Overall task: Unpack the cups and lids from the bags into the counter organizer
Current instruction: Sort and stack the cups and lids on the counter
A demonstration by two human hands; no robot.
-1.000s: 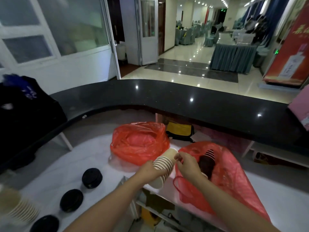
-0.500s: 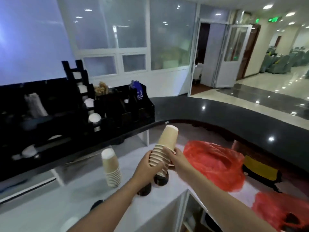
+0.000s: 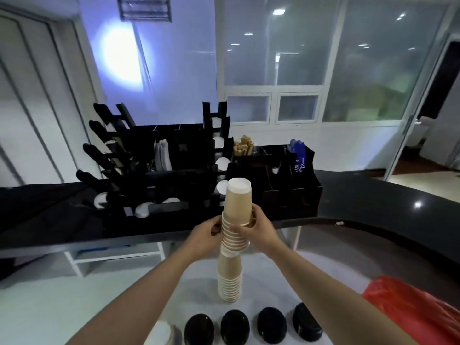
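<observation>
My left hand [image 3: 204, 236] and right hand [image 3: 258, 229] both grasp a stack of cups [image 3: 236, 215], upside down, its bottom touching the top of a second stack [image 3: 230, 282] on the white table [image 3: 74, 307]. Seated off-centre, the tower could lean and topple onto the lids [image 3: 235, 329] at six o'clock. The organizer [image 3: 291, 195] sits at twelve; its blue packets [image 3: 297, 155] carry unreadable writing.

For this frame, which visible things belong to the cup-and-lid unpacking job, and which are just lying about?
Part of the job:
- held stack of cups, gripped by left hand and right hand
- lower cup stack on the white table
- black lids
- red bag
- black organizer

Just there:
- wooden stirrers
- blue packets
</observation>
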